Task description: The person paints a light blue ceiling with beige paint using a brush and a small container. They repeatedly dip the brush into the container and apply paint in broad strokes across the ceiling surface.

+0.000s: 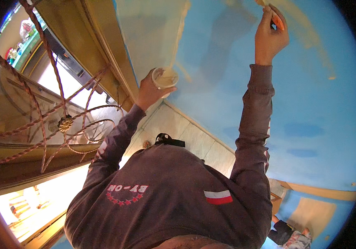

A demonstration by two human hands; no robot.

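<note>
My left hand (148,90) is wrapped round a small clear cup (165,78) with some pale yellowish stuff inside. It is held out in front of me, near the corner where the wall meets a wooden frame. My right hand (270,39) is raised high against the blue wall (310,103), fingers closed on a brush with an orange handle (277,20). The brush's tip reaches the top edge of the view and shows only in part. Beside it, a tan streak (306,31) curves down the wall, and a paler yellowish patch (149,29) covers the wall further left.
On the left, twisted metal scrollwork (65,123) stands before glass, close to my left arm. A brown wooden frame (103,50) rises beside it. Below are pale floor tiles (178,124). Another person (290,236) is partly visible at the lower right.
</note>
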